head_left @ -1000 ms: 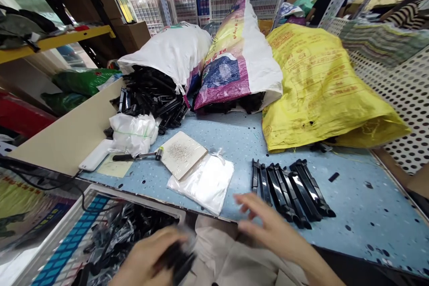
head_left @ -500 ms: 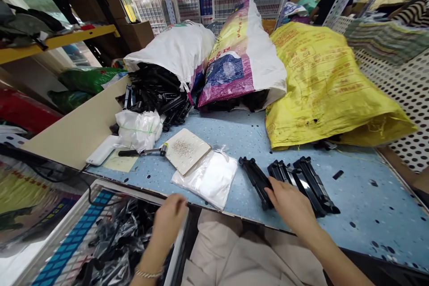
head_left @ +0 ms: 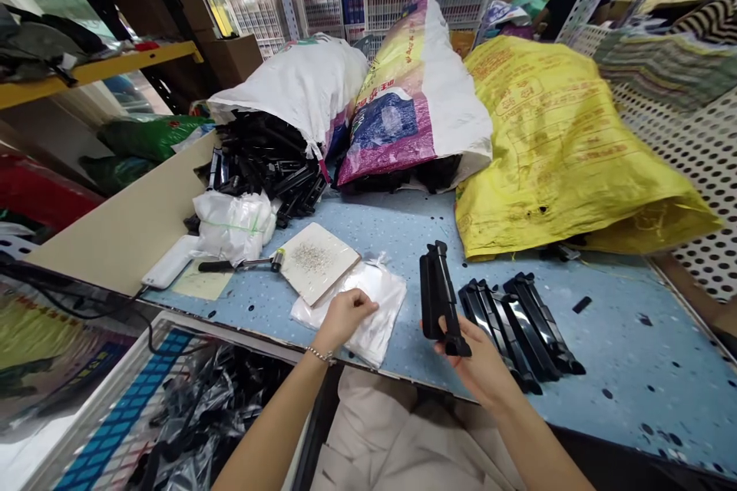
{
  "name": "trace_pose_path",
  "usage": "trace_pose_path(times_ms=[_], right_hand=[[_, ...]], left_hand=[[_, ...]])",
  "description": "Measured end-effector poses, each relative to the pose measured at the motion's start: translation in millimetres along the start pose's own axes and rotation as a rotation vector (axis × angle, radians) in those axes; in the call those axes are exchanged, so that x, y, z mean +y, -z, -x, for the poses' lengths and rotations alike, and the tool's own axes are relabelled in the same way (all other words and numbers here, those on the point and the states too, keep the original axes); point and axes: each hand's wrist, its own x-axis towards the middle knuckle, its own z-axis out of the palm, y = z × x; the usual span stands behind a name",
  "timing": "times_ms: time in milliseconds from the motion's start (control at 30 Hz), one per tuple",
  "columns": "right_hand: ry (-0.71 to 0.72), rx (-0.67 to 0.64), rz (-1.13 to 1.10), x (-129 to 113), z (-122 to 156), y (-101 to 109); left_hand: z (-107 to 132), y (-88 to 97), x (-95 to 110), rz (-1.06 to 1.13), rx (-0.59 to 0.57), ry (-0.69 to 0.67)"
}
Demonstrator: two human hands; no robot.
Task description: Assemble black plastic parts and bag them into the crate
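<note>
My right hand (head_left: 469,353) grips a long black plastic piece (head_left: 438,291) with stepped ends, raised above the table and tilted up. Just right of it, several more such black pieces (head_left: 518,322) lie side by side on the blue tabletop. Over a stack of clear plastic bags (head_left: 383,326), my left hand (head_left: 348,314) is closed in a pinch, its fingertips on the top bag. The bag's edge between the fingers is hard to make out. A cream board (head_left: 318,261) with tiny bits scattered on it overlaps the stack.
A black-handled tool (head_left: 242,264), a white device (head_left: 171,261) and a bundle of bags (head_left: 236,226) lie left. Behind stand a white sack (head_left: 299,84) spilling black parts, a printed sack (head_left: 414,107) and a yellow sack (head_left: 564,146). A crate (head_left: 109,406) holds bagged parts below left.
My right hand has lifted a black plastic piece off the table and turned it more upright. My left hand has moved from above the crate up and right onto the plastic bags.
</note>
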Motion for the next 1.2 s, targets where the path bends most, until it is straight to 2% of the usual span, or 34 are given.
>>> trace_pose_path(times_ms=[167, 300, 433, 467, 533, 633, 700, 800, 867, 933, 1000, 1100, 1167, 1200], right_hand=[[-0.044, -0.080, -0.181, -0.2, -20.3, -25.8], [0.017, -0.183, -0.372, 7.9, -41.1, -56.0], [0.074, -0.082, -0.331, 22.1, -64.3, -68.3], [0.079, -0.055, -0.311, 23.8, -67.1, -67.2], [0.092, -0.019, -0.289, 23.0, -65.4, -61.5], [0.085, -0.053, -0.275, 16.1, -42.4, -48.6], [-0.039, -0.158, -0.306, 15.3, -18.6, -39.7], [-0.424, -0.361, -0.428, 27.6, 10.1, -30.4], [-0.640, -0.454, -0.534, 40.6, 15.2, -29.3], [-0.696, -0.486, -0.577, 51.4, 9.1, -32.4], [-0.542, -0.419, -0.456, 57.2, -1.0, -39.1], [-0.212, -0.245, -0.185, 57.4, -4.9, -53.4], [-0.026, -0.245, 0.041, 52.6, 5.5, -62.0], [0.027, -0.311, 0.166, 48.4, 13.2, -64.3]], left_hand=[[-3.4, -2.7, 0.3, 0.108, -0.021, 0.030], [-4.1, -6.6, -0.3, 0.123, 0.013, 0.030], [3.7, 4.9, 4.2, 0.114, 0.063, -0.010], [7.5, 10.2, 6.6, 0.056, 0.087, -0.061], [15.5, 21.0, 12.0, -0.193, 0.133, -0.182], [21.8, 32.8, 17.4, -0.621, 0.140, -0.257], [19.9, 36.3, 16.9, -0.649, 0.130, -0.278], [16.4, 37.5, 14.0, -0.427, 0.090, -0.348], [21.8, 36.1, 15.8, -0.317, 0.057, -0.379], [36.4, 31.6, 22.5, -0.281, 0.018, -0.422], [57.1, 23.4, 32.6, -0.277, -0.078, -0.486], [87.8, 10.1, 47.0, -0.284, -0.239, -0.529], [104.9, 10.0, 51.5, -0.252, -0.292, -0.500], [113.4, 15.1, 51.0, -0.227, -0.299, -0.466]])
